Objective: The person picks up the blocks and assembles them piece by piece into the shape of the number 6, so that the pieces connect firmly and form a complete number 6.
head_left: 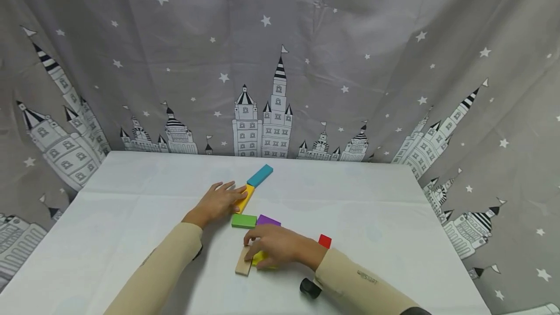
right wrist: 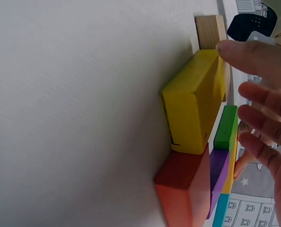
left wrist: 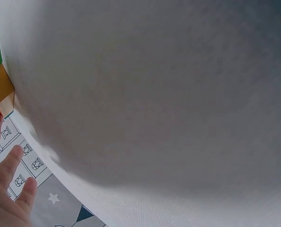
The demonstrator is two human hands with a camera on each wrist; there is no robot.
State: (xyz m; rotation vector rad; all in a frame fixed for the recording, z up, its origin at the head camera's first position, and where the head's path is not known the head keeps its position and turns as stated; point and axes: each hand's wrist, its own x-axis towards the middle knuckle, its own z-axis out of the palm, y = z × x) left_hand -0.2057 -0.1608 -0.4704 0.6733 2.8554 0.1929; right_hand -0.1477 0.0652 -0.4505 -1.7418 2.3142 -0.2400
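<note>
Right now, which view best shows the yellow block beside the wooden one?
Right wrist view: the yellow block is large, nearly uncovered. Head view: the right hand hides part of it. Left wrist view: not visible.

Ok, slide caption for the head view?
Left hand at an orange block, right hand over a yellow block and a wooden block, on a white tabletop, castle-print curtain behind.

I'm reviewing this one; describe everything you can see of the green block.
The green block is a plain, smooth, sharp-edged rectangular bar, perhaps painted wood. It lies flat on the white table surface, running left to right in the head view. Its right end meets the purple block; its far side sits against or very near the orange-yellow block's near end. Neither hand appears to hold it.
</note>
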